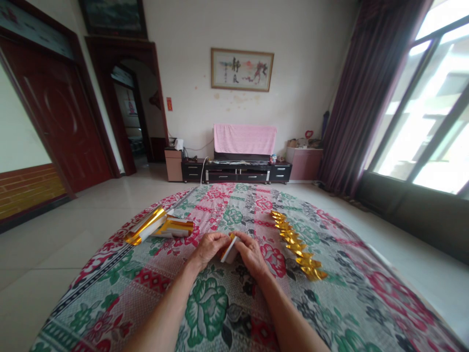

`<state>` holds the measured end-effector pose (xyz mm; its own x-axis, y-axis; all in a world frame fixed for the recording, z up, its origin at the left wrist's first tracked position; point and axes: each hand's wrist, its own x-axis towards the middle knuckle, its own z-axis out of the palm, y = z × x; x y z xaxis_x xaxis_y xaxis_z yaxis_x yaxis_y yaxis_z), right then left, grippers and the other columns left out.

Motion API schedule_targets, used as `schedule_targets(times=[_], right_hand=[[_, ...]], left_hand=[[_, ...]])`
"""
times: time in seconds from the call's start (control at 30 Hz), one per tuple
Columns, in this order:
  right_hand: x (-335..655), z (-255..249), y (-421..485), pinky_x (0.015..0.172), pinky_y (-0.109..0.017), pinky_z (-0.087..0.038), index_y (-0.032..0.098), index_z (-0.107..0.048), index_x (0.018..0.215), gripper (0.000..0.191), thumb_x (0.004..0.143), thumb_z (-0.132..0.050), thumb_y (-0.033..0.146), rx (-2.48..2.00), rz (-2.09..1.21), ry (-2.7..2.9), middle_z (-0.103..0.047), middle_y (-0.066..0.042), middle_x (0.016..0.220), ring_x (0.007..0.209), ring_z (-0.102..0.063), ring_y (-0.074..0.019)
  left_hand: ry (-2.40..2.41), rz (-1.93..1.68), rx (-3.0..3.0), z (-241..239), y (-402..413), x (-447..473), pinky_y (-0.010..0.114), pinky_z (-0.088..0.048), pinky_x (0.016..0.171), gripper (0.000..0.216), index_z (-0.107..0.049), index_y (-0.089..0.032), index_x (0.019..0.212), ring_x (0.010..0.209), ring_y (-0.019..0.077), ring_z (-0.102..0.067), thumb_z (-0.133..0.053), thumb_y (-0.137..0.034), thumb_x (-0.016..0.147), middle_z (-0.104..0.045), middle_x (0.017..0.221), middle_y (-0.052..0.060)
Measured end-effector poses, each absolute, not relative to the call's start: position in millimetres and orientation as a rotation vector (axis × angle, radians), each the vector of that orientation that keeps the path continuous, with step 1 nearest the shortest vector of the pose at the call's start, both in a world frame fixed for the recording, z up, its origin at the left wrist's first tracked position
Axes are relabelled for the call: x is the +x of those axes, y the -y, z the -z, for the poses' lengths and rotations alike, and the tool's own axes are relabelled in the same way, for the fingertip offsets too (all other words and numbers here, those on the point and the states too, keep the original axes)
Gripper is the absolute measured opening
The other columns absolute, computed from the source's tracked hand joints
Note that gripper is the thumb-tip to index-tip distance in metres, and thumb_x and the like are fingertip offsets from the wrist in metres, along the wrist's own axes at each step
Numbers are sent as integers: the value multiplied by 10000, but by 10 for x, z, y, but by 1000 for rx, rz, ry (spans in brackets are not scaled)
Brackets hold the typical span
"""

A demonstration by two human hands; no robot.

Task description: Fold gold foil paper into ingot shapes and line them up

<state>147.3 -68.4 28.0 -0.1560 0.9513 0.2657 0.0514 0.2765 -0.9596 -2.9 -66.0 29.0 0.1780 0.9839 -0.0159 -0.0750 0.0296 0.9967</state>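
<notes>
Both my hands meet over the middle of a floral cloth (220, 313). My left hand (208, 248) and my right hand (252, 254) pinch a small folded piece of gold-and-white foil paper (230, 249) between their fingers. To the left lies a loose stack of gold foil sheets (161, 226), partly curled. To the right runs a row of several folded gold paper pieces (296, 244), lined up from far to near.
The cloth covers a surface on a tiled floor (54, 244). A low dark TV cabinet (238, 172) with a pink cloth (245, 139) over it stands at the far wall. Dark doors are at left, curtains (359, 107) and a big window at right.
</notes>
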Motion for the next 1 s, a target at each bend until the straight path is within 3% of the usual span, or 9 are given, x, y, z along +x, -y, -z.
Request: schedule_targets(times=[0.3,0.47,0.63,0.87,1.0], right_hand=[[1489,-287,676,631,-240,-437,178,-659,924,285,716,-560,346,-966,-1065,1512,-648,-21,831,728,-557,-165],[1495,-262,669,540,-203,-411,165,-631,877,274,697,-591,368,-962,-1134,1476,-600,4,702,595,-508,-114],[1460,-239,660,430,-181,-350,158,-567,812,313,629,-651,398,-963,-1260,1352,-521,37,565,463,-438,-79],[1450,-223,635,419,-186,-358,163,-546,819,358,604,-662,425,-984,-1270,1228,-535,39,547,436,-448,-82],[1453,-236,639,413,-192,-362,151,-581,813,406,573,-665,467,-1014,-1197,1205,-550,27,548,445,-461,-93]], left_hand=[[-1050,-1158,1218,-293,637,-10,187,-317,435,266,-667,-121,820,452,77,-441,-638,-307,632,-577,546,-16],[-1056,-1136,1244,-269,622,-39,185,-283,418,239,-677,-110,778,425,69,-402,-615,-297,643,-547,497,-21],[-981,-1118,1221,-237,617,-49,192,-299,427,293,-679,-110,809,429,81,-422,-617,-356,662,-555,483,-15],[-931,-1059,1121,-313,666,-25,267,-435,560,574,-659,-112,895,589,156,-556,-444,-618,731,-634,637,50],[-875,-1037,1223,-336,690,-18,244,-428,596,480,-646,-125,939,643,148,-561,-603,-521,670,-638,697,33]])
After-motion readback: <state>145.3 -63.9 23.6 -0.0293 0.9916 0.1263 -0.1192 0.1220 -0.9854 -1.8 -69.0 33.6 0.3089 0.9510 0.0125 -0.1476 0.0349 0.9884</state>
